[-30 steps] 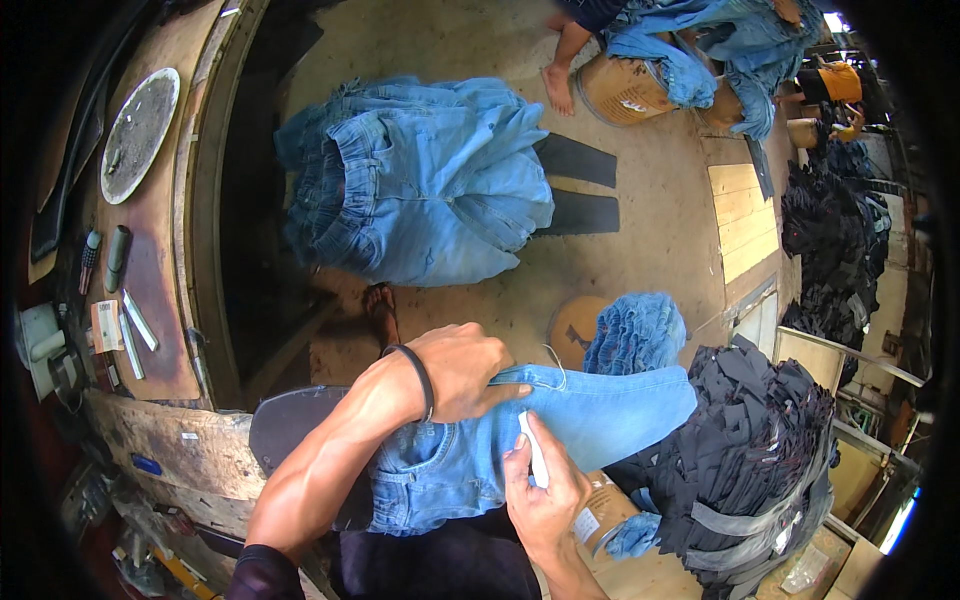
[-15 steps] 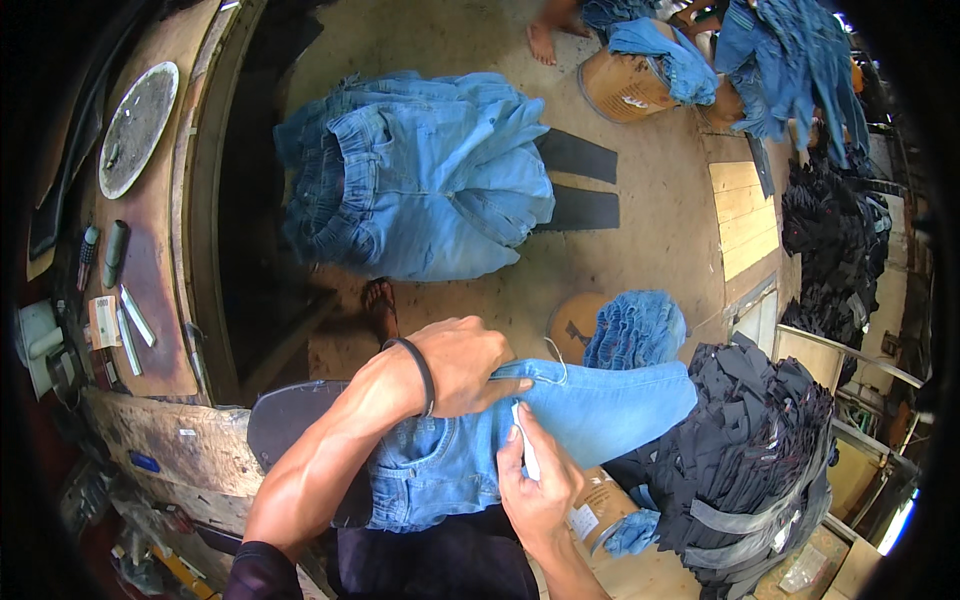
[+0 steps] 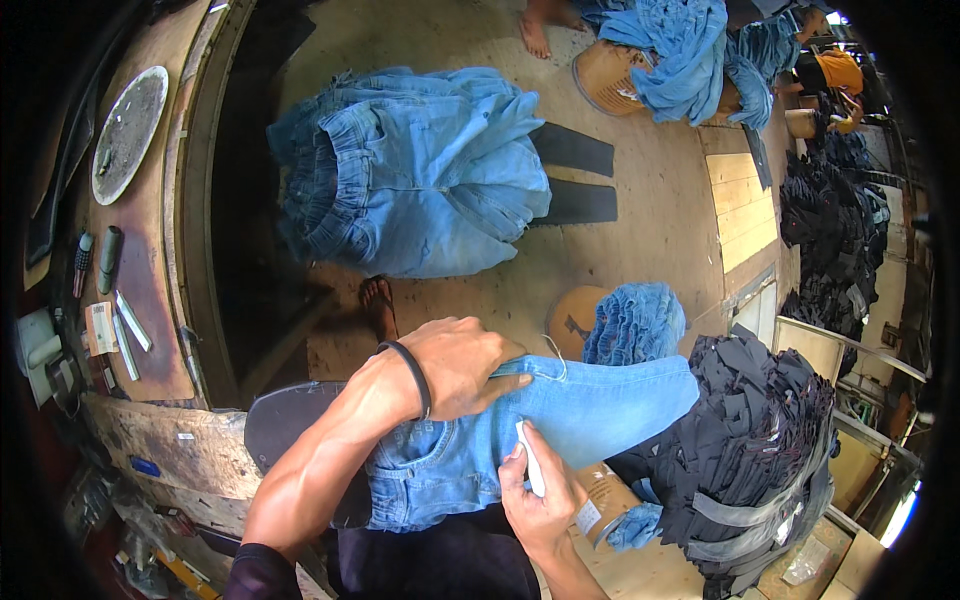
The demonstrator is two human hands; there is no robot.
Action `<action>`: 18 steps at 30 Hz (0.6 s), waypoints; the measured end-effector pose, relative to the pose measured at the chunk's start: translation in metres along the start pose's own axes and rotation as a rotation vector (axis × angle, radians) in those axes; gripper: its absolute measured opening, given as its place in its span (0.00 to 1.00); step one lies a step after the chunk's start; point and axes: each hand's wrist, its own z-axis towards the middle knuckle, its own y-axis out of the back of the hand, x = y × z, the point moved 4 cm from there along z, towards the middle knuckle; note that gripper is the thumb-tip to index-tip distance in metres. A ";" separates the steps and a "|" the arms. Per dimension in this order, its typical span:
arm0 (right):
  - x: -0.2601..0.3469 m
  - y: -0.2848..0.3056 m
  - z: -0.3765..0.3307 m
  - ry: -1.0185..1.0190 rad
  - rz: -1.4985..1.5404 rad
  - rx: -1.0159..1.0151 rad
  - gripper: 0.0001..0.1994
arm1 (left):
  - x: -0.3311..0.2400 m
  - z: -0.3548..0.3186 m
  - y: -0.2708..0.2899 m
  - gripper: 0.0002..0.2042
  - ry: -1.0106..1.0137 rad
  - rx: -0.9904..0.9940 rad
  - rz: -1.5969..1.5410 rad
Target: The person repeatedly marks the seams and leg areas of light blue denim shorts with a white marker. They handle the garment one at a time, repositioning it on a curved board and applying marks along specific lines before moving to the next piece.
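A pair of light blue denim trousers (image 3: 590,410) with an elastic waist lies across a dark narrow board (image 3: 290,425) at my front. My left hand (image 3: 455,365), a dark band on its wrist, grips the far edge of the denim, thumb on top and fingers curled out of sight. Below it, my right hand (image 3: 545,500) pinches a slim white stick-like tool (image 3: 533,460) between thumb and fingers. The tool's upper end is at the cloth surface, just under the left thumb; its exact kind is unclear. A loose thread (image 3: 560,360) curls at the denim's far edge.
Blue denim trousers (image 3: 420,190) are heaped over another dark board ahead. A big black cloth bundle (image 3: 750,450) stands at right, near folded denim (image 3: 635,325). On the left, a table (image 3: 150,300) bears a round dish (image 3: 130,135) and white sticks. Other people are at the far right.
My right hand and the white tool have shifted slightly down and right, away from the left thumb. My left hand keeps its hold. Denim at the far right has been moved about.
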 end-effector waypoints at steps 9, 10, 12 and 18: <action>0.002 0.000 0.007 0.020 0.019 0.023 0.20 | -0.002 0.001 0.003 0.18 -0.005 -0.004 0.006; 0.003 0.002 0.007 0.024 0.039 -0.015 0.20 | -0.001 0.001 0.002 0.18 0.003 0.010 0.001; 0.002 0.002 0.006 0.021 0.038 -0.019 0.20 | -0.001 0.002 0.002 0.18 0.019 0.013 0.015; -0.001 0.001 0.002 -0.035 0.011 0.049 0.20 | 0.000 0.002 0.002 0.18 0.002 -0.016 -0.004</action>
